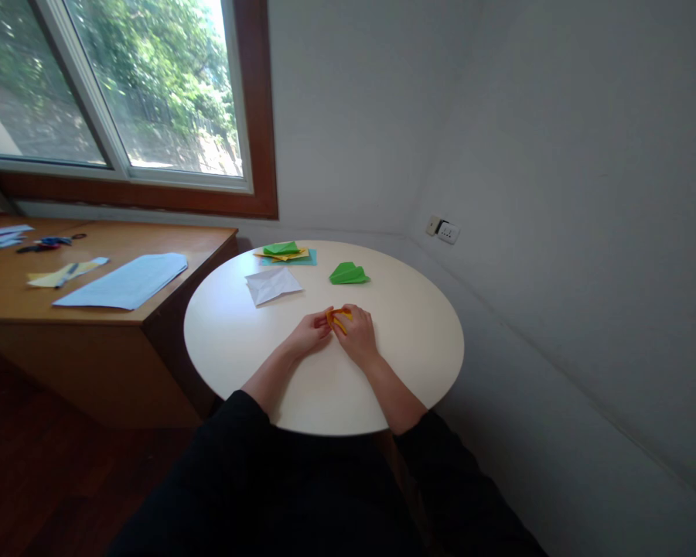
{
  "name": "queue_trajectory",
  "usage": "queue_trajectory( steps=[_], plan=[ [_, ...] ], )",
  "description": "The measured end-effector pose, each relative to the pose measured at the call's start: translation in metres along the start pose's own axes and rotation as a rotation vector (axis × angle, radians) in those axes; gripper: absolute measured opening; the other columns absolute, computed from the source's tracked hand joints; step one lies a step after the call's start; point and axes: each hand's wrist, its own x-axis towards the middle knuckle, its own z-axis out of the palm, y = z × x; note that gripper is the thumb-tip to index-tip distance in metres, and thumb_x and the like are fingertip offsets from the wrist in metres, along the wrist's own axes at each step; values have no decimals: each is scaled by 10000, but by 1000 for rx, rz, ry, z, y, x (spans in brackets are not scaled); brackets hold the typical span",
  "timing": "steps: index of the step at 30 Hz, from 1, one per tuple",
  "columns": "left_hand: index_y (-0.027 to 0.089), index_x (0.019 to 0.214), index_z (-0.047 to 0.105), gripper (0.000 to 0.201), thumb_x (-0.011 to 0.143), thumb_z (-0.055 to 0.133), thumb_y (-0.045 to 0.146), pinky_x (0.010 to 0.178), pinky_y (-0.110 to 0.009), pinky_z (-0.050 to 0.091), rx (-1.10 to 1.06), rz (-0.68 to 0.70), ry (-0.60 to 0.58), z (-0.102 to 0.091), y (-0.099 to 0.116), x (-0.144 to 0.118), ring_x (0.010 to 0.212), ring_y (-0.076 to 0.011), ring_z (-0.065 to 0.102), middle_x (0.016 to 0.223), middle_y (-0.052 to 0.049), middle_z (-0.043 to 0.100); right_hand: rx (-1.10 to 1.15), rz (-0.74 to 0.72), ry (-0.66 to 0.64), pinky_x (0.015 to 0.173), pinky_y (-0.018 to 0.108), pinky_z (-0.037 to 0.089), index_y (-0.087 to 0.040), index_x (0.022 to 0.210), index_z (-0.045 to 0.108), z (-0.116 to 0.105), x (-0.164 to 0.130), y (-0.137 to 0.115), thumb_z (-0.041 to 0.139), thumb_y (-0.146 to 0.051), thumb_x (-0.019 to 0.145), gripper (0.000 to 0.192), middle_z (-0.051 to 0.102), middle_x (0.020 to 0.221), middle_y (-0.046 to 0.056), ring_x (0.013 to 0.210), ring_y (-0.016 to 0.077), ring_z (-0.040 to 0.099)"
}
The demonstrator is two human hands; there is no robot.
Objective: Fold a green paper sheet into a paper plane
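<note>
A small piece of folded orange-yellow paper (341, 312) is held between my two hands over the middle of the round white table (417, 340). My left hand (312, 333) is closed on its left side, with the fingertips pinching the edge. My right hand (357, 334) curls over it from the right, fingers bent round the paper. The fingers partly hide its shape. Just beyond my hands lies a folded green paper (349, 273). To the left of that rests a creased white sheet (274, 285).
At the table's far edge is a stack of green, yellow and blue papers (284, 251). A wooden desk (121, 232) on the left bears white sheets (128, 281), a pen on yellowish paper (66, 274) and scissors-like items (49, 244). Walls stand behind and at right.
</note>
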Motion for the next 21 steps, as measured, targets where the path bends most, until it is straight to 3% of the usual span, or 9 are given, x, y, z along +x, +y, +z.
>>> queue_trajectory(
  steps=[8, 21],
  plan=[
    [132, 1031, 625, 434, 604, 701, 135, 845, -304, 432, -36, -7, -53, 3, 1, -3, 935, -184, 603, 997, -85, 657, 34, -3, 28, 846, 346, 373, -184, 915, 645, -2, 0, -2, 564, -265, 819, 149, 593, 1017, 92, 946, 211, 524],
    [106, 1036, 607, 392, 662, 677, 197, 846, -319, 453, 161, 79, -73, 11, 12, -9, 937, -199, 608, 1036, -109, 655, 120, 99, 61, 788, 326, 413, -201, 897, 651, -2, 0, -2, 562, -287, 821, 146, 605, 940, 68, 864, 191, 567]
  ],
)
